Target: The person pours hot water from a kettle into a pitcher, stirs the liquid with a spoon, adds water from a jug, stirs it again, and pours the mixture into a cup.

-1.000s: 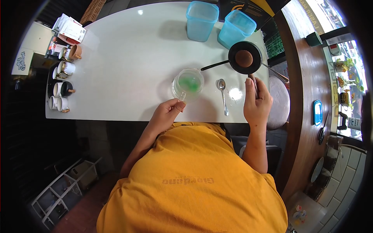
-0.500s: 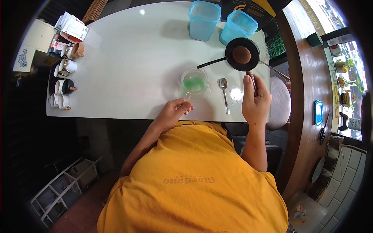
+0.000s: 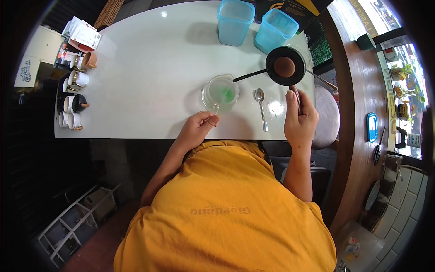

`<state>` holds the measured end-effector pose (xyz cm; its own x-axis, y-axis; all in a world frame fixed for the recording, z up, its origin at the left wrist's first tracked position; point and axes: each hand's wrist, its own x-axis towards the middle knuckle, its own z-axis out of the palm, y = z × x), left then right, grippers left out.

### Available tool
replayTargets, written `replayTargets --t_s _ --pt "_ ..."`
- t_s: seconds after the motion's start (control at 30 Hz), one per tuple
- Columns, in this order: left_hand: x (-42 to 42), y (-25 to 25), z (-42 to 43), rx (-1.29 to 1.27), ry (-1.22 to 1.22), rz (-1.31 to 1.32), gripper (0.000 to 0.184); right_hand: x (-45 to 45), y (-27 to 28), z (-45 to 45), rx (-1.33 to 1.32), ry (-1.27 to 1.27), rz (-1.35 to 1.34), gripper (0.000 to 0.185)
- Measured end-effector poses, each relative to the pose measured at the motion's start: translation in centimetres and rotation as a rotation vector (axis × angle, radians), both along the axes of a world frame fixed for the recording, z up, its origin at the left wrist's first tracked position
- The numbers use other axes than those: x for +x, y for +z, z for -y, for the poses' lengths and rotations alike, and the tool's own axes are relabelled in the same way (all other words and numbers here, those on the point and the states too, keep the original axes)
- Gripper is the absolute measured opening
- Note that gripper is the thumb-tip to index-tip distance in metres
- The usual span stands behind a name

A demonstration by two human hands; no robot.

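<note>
My left hand [image 3: 197, 128] is closed on the handle of a clear glass mug [image 3: 206, 96], which has something green inside. The mug is close to the front part of the white table. My right hand [image 3: 301, 119] grips the handle of a small round black pan [image 3: 271, 72] with a brown round patch in its middle. A thin black rod [image 3: 248, 75] points left from the pan's side; whether it belongs to the pan I cannot tell. Between the hands lies a metal spoon [image 3: 261, 109].
Two blue translucent containers [image 3: 235, 25] stand at the back of the white table [image 3: 145, 81]. Several cups [image 3: 78, 81] line its left edge. Behind the pan shows a utensil handle [image 3: 324, 80]. A grey round stool [image 3: 325, 118] is at the right, beside a wooden counter [image 3: 351, 149].
My left hand and the glass mug have shifted a little to the left, and the green inside looks moved. The pan has moved slightly right and nearer to me.
</note>
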<state>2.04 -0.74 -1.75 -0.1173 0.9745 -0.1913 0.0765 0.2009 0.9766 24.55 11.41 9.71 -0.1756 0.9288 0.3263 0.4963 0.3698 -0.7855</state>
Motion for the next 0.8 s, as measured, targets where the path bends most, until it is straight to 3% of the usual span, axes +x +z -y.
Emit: replayTargets --t_s 0.23,0.33,0.4,0.6,0.8 --pt "0.4 -0.4 -0.1 -0.088 -0.099 0.158 0.03 -0.4 -1.6 -0.2 -0.002 -0.022 -0.047 0.023" --pt "0.4 -1.0 -0.4 -0.06 -0.122 0.168 0.029 0.0 -2.7 -0.1 -0.131 -0.063 -0.072 0.024" --pt "0.3 -1.4 -0.5 -0.034 -0.116 0.176 0.028 0.5 -3.2 0.2 -0.426 -0.012 -0.414 0.026" --pt "-0.2 -1.4 -0.5 -0.035 -0.147 0.127 0.028 2.6 -5.1 1.0 -0.731 -0.074 -0.777 0.03" --pt "-0.2 -2.0 -0.3 -0.022 -0.125 0.182 0.026 5.1 -8.7 1.1 -0.698 -0.232 -0.707 0.033"
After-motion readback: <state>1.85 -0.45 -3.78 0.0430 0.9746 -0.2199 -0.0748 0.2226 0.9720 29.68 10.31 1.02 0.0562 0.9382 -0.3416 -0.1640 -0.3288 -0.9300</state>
